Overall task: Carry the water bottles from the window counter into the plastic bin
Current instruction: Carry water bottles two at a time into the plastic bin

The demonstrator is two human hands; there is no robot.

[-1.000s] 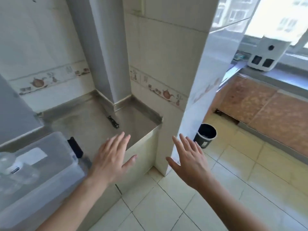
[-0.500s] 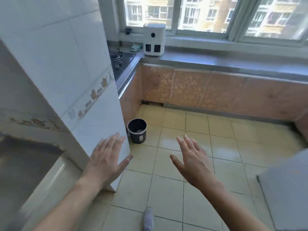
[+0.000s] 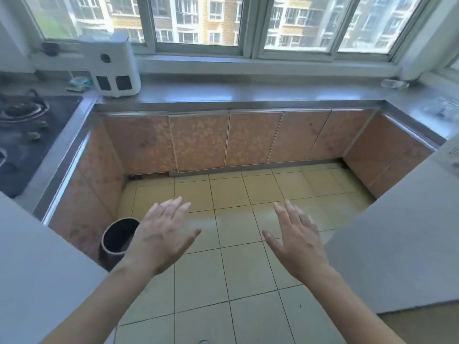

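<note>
Both hands, left (image 3: 161,234) and right (image 3: 299,240), are spread flat and empty over the floor. Bottles (image 3: 440,109) look clear, blurry, on the counter (image 3: 248,93) far right. Probably light, crushable, slick; I'd grab mid-body.

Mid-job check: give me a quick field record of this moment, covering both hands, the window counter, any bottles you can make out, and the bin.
left hand: open, fingers spread, holds nothing, over the floor
right hand: open, fingers spread, holds nothing
window counter: grey, runs under the window
white appliance: stands at the counter's left end
clear bottles: blurred clear shapes at the counter's far right corner; count cannot be told
plastic bin: not in view
black bucket: on the floor, partly behind the left hand
</note>
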